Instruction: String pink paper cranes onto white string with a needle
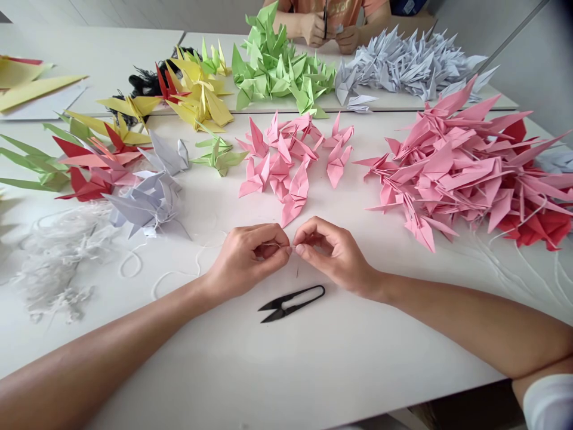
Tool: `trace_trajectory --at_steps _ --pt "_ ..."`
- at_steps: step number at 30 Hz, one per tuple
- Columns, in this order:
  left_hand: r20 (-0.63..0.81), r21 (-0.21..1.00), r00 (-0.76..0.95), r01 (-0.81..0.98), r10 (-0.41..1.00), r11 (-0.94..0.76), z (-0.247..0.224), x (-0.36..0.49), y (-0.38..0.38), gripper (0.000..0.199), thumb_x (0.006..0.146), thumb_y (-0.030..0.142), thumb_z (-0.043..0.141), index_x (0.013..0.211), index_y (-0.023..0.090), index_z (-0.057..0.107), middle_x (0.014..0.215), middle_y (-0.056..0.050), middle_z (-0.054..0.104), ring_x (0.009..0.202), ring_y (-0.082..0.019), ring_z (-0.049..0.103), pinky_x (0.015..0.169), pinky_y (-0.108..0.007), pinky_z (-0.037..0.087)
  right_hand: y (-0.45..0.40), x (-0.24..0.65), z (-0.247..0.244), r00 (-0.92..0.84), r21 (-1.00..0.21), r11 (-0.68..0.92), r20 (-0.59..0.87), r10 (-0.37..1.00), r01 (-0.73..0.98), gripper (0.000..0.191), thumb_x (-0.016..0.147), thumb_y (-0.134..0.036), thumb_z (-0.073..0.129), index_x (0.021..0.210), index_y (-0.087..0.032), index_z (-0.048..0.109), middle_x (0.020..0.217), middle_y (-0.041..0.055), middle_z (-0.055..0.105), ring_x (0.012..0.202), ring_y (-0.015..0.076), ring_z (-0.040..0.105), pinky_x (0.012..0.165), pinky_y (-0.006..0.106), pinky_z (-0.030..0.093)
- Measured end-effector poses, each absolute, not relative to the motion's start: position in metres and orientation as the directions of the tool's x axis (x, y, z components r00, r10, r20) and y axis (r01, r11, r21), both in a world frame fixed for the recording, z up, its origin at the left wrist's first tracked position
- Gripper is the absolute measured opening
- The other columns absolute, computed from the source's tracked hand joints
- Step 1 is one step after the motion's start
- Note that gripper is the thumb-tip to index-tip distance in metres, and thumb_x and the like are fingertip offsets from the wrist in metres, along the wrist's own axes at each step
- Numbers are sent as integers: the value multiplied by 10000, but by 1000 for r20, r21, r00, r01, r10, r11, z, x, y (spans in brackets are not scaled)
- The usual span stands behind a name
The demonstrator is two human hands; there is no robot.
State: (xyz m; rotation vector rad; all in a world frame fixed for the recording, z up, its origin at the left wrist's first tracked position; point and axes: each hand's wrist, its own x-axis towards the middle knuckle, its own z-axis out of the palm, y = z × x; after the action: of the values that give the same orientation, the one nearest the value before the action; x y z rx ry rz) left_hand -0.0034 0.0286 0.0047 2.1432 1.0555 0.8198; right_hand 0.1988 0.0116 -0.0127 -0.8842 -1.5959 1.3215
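My left hand (246, 257) and my right hand (331, 254) meet at the fingertips above the white table, both pinching a fine white thread (197, 257). A thin dark sliver, possibly a needle (297, 270), hangs just below the fingertips. Black thread snips (290, 303) lie under and between my hands, touching neither. Nearest my hands is a loose group of pink origami cranes (286, 161). A tangle of white thread (58, 257) lies to the left of my left hand.
A large heap of pink and red cranes (465, 173) lies to the right. Lilac, red and green cranes (147, 203) lie left. Across the table gap are yellow (201, 95), green (282, 65) and pale grey cranes (403, 65). A co-worker's hands (324, 30) work at the far side.
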Motion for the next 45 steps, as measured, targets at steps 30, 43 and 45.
trace_trajectory --at_steps 30,43,45 --pt "418 641 426 488 802 -593 1 -5 27 133 925 164 620 806 176 679 542 95 290 477 -61 279 474 -204 265 11 201 -14 -313 -983 183 184 932 -33 156 1012 -343 589 920 -218 573 901 13 581 791 137 554 730 288 460" --pt "326 706 414 491 850 -510 4 -5 27 138 913 156 574 805 177 657 548 85 374 476 -62 313 468 -200 277 9 201 -15 -273 -980 187 200 941 -72 170 995 -342 625 895 -215 574 892 16 608 796 142 570 753 298 474" --pt "331 679 417 518 846 -521 4 -5 27 136 908 153 573 810 179 663 541 94 282 469 -65 289 472 -200 278 9 200 -15 -261 -981 187 196 945 -60 171 1004 -358 607 912 -218 569 887 16 603 793 144 565 742 298 473"
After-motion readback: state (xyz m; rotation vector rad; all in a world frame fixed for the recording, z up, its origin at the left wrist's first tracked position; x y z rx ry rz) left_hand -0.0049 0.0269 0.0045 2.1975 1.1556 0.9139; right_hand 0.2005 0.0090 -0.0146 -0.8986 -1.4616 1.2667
